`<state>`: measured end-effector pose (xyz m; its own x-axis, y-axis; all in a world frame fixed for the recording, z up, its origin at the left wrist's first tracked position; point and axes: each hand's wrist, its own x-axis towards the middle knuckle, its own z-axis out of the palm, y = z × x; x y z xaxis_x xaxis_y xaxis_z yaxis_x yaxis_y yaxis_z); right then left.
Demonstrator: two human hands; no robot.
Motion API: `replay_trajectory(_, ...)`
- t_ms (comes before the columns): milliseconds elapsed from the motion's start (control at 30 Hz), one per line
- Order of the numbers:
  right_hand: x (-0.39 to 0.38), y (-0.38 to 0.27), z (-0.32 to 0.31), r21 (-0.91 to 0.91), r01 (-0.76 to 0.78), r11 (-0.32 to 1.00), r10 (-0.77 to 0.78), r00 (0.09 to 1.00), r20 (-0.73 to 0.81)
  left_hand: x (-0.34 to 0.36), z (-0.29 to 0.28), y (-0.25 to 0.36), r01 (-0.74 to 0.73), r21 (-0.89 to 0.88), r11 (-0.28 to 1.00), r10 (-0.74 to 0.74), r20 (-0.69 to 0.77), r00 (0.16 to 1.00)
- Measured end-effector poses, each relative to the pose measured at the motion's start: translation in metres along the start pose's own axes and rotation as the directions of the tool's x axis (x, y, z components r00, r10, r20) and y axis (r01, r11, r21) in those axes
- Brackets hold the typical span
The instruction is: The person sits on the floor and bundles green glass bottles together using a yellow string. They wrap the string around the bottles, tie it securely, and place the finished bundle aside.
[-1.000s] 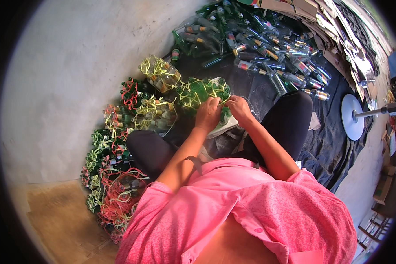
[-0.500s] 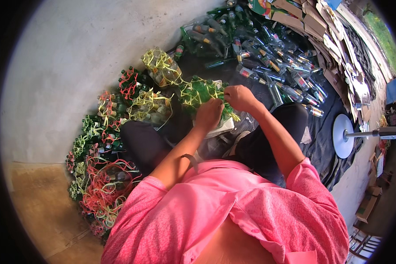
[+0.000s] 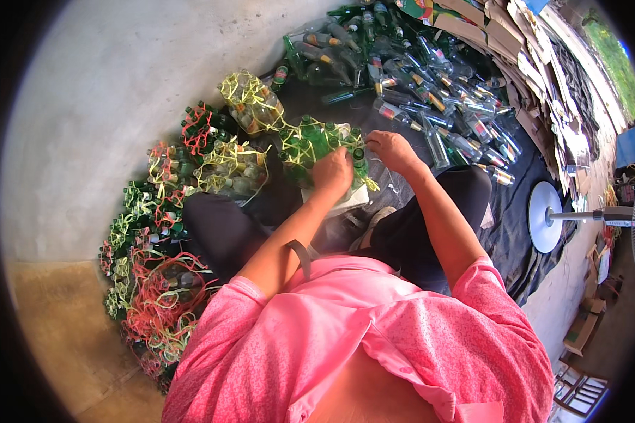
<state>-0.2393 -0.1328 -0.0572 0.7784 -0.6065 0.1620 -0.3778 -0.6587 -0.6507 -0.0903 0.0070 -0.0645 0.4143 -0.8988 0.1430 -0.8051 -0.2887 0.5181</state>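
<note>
A bundle of green glass bottles (image 3: 316, 146), upright and bound with yellow plastic strapping (image 3: 294, 149), stands in front of me on a white block (image 3: 339, 204). My left hand (image 3: 334, 173) is closed over its near right side, fingers curled against the bottles and the strapping. What lies under those fingers is hidden. Just right of the bundle, my right hand (image 3: 396, 151) is raised a little apart from it. Its thumb and fingers are pinched together; whatever is between them is too small to make out.
Strapped bottle bundles (image 3: 236, 169) line the wall on my left, beside a heap of red and yellow strapping (image 3: 166, 289). Loose bottles (image 3: 430, 92) pile up on a black sheet (image 3: 525, 233) at the far right. Flattened cardboard (image 3: 536, 77) and a fan (image 3: 547, 217) stand farther right.
My right hand has drawn away from the bundle, leaving a gap between the two hands. My left hand stays on the bundle. The whole view has shifted slightly.
</note>
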Motion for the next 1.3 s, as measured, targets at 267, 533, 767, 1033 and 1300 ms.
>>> replay_trajectory(267,0.009,0.008,0.027,-0.188,0.129,0.974,-0.152,0.982,-0.113,0.004,0.002,0.001,0.020,-0.014,1.000,-0.020,0.006,1.000)
replay_trajectory(533,0.012,-0.002,0.031,0.624,-0.503,0.598,0.452,0.855,0.256,0.001,0.005,-0.001,0.026,-0.028,0.999,-0.027,-0.050,0.998)
replay_trajectory(767,0.006,0.009,0.030,0.623,-0.505,0.597,0.322,0.863,0.390,0.001,0.003,0.003,0.032,-0.011,0.999,-0.032,-0.062,0.998)
replay_trajectory(1033,0.001,0.023,0.036,0.587,-0.287,0.757,0.168,0.954,0.250,-0.001,0.002,0.004,0.026,-0.054,0.998,-0.030,-0.076,0.997)
replay_trajectory(1300,0.002,0.001,0.023,0.641,-0.465,0.611,0.292,0.885,0.363,0.006,-0.004,0.005,0.097,-0.003,0.995,-0.096,0.113,0.989)
